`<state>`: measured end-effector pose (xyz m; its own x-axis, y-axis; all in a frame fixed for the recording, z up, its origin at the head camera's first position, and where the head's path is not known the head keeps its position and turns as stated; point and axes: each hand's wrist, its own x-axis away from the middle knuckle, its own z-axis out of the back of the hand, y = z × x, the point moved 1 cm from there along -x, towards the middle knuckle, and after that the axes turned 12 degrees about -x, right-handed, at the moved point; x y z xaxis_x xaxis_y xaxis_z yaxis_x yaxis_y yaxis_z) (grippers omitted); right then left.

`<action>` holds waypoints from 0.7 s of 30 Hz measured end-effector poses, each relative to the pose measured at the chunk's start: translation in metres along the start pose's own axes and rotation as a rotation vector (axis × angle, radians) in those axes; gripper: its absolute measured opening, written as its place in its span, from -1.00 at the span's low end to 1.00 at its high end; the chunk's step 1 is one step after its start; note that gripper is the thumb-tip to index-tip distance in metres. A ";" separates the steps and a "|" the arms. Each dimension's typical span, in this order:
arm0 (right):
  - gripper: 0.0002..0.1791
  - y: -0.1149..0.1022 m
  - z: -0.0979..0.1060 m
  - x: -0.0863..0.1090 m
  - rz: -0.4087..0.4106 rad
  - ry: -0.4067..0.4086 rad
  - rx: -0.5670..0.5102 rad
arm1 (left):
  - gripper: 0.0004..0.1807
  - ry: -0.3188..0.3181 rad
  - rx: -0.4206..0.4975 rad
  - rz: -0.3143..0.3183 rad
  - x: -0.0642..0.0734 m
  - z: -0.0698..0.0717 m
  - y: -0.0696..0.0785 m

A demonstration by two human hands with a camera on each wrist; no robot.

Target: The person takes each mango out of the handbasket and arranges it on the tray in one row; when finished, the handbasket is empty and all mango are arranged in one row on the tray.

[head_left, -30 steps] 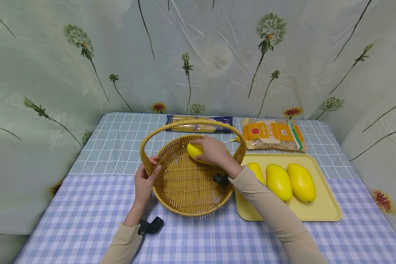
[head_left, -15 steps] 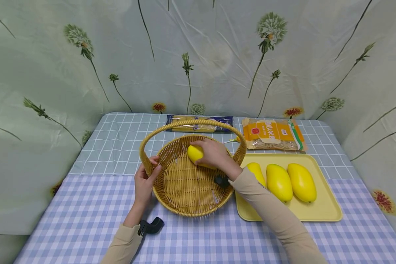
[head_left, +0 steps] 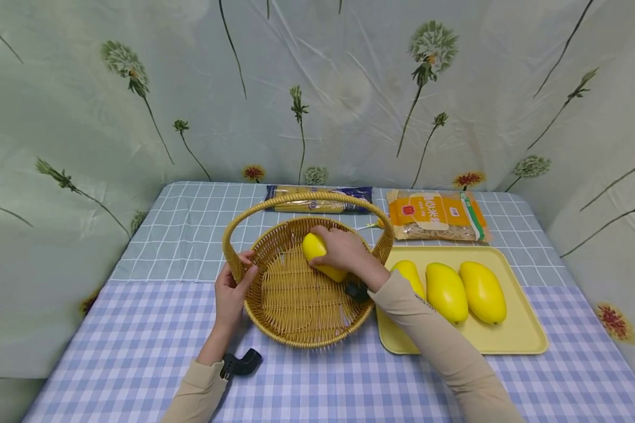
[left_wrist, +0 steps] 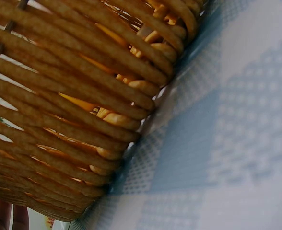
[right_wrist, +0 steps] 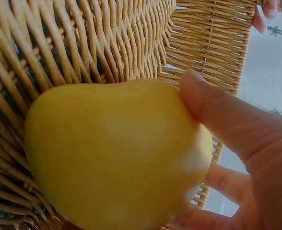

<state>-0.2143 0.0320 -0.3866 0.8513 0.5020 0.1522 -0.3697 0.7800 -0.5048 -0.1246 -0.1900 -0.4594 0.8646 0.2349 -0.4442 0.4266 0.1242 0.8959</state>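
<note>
A round wicker basket point(head_left: 290, 305) with a tall arched handle stands at the middle of the table. My left hand point(head_left: 231, 296) holds its left side at the foot of the handle, thumb over the rim. In the left wrist view, the woven wall point(left_wrist: 74, 91) hides most of that hand; only fingertips point(left_wrist: 20, 218) show at the lower left. Inside the basket, my right hand point(head_left: 345, 251) grips a yellow mango point(head_left: 314, 247) from above. The right wrist view shows the mango point(right_wrist: 117, 148) close to the wicker, with the thumb point(right_wrist: 217, 108) against its side.
Right of the basket lies a yellow tray point(head_left: 513, 338) with three mangoes point(head_left: 447, 292), one partly behind the right sleeve. A pack of spaghetti point(head_left: 317, 202) and an orange food bag point(head_left: 436, 214) lie along the back. The arched handle point(head_left: 309, 197) stands over the basket.
My right hand has shifted the mango slightly right and toward me inside the basket, and more of the mango shows below the hand. The left hand keeps its hold.
</note>
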 end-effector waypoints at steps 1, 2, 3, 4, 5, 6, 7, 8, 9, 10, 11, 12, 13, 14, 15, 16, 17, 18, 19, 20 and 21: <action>-0.21 0.000 -0.001 0.000 -0.002 -0.004 -0.004 | -0.86 0.000 0.003 -0.005 0.000 0.000 0.000; -0.21 0.000 -0.001 0.000 -0.001 -0.008 -0.009 | -0.86 0.002 0.001 -0.007 0.000 0.000 0.000; -0.21 0.000 -0.001 0.001 0.001 -0.012 -0.014 | -0.86 0.001 -0.001 -0.010 0.000 0.001 0.000; -0.21 0.000 -0.001 0.001 0.002 -0.015 -0.019 | -0.85 0.001 -0.004 -0.010 0.000 0.001 0.000; -0.21 0.000 -0.001 0.002 0.003 -0.019 -0.024 | -0.85 0.000 -0.006 -0.009 0.000 0.001 0.000; -0.22 -0.001 -0.001 0.002 0.005 -0.023 -0.027 | -0.85 0.001 -0.008 -0.008 0.000 0.001 0.000; -0.22 0.000 -0.001 0.003 0.008 -0.028 -0.031 | -0.85 0.001 -0.011 -0.006 0.000 0.001 0.000; -0.22 0.000 -0.001 0.004 0.013 -0.031 -0.036 | -0.84 0.000 -0.016 -0.001 0.000 0.001 0.000; -0.23 0.000 -0.001 0.004 0.013 -0.034 -0.041 | -0.84 -0.002 -0.013 0.001 0.001 0.001 -0.001; -0.23 0.000 -0.002 0.005 0.014 -0.037 -0.044 | -0.84 -0.003 -0.011 0.003 0.001 0.001 0.000; -0.23 0.000 -0.002 0.005 0.016 -0.041 -0.046 | -0.85 -0.003 -0.009 0.004 0.001 0.001 0.000; -0.23 -0.001 -0.002 0.006 0.021 -0.045 -0.050 | -0.85 -0.003 -0.009 0.003 0.001 0.001 0.000; -0.23 -0.001 -0.002 0.006 0.025 -0.051 -0.053 | -0.85 -0.004 -0.008 0.002 0.001 0.001 -0.001; -0.23 -0.002 -0.003 0.007 0.027 -0.059 -0.054 | -0.85 -0.003 -0.008 0.000 0.001 0.001 -0.001; -0.23 -0.002 -0.003 0.008 0.029 -0.068 -0.059 | -0.85 -0.002 -0.005 -0.002 0.001 0.001 -0.001; -0.23 -0.003 -0.003 0.008 0.030 -0.081 -0.059 | -0.85 -0.002 -0.006 -0.004 0.001 0.001 0.000; -0.23 -0.004 -0.003 0.009 0.031 -0.095 -0.059 | -0.85 -0.001 -0.003 -0.005 0.001 0.001 0.000; -0.22 -0.005 -0.003 0.010 0.032 -0.110 -0.058 | -0.85 0.000 -0.004 -0.006 0.001 0.001 0.000; -0.22 -0.005 -0.003 0.010 0.031 -0.127 -0.055 | -0.85 0.000 -0.002 -0.006 0.001 0.001 0.000; -0.22 -0.006 -0.004 0.011 0.033 -0.140 -0.056 | -0.84 0.000 -0.002 -0.006 0.001 0.001 0.000; -0.21 -0.007 -0.004 0.011 0.034 -0.153 -0.055 | -0.84 0.000 -0.002 -0.005 0.001 0.001 0.000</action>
<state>-0.2007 0.0312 -0.3845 0.7704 0.5821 0.2599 -0.3729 0.7422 -0.5569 -0.1241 -0.1905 -0.4601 0.8624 0.2348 -0.4485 0.4302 0.1272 0.8937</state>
